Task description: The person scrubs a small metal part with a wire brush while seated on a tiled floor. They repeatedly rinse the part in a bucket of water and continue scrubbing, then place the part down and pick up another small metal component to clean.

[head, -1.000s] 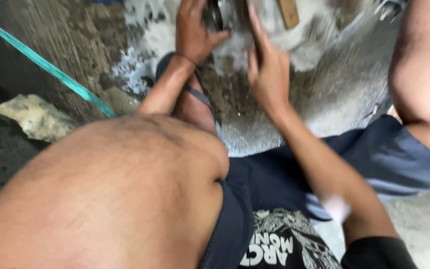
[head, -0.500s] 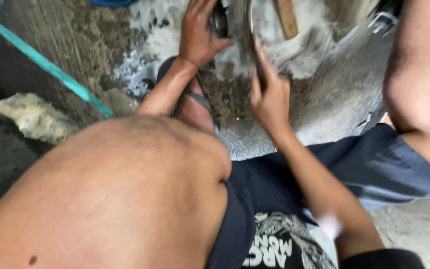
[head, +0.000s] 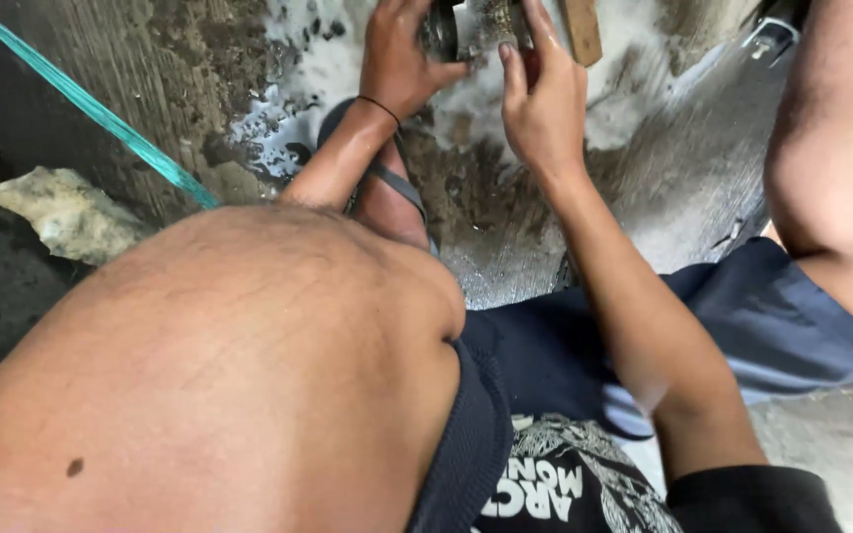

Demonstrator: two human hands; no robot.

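Left hand (head: 399, 59) grips the dark round part (head: 438, 30); right hand (head: 543, 99) presses a grimy pad (head: 491, 18) beside it. Best keep that left grip firm (the ground is soapy).

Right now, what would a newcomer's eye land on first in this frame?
The big bare knee fills the lower left. At the top edge, the left hand and right hand both grip a grimy metal part over the wet, foamy concrete floor. A teal hose slants across the upper left, above a pale rock.
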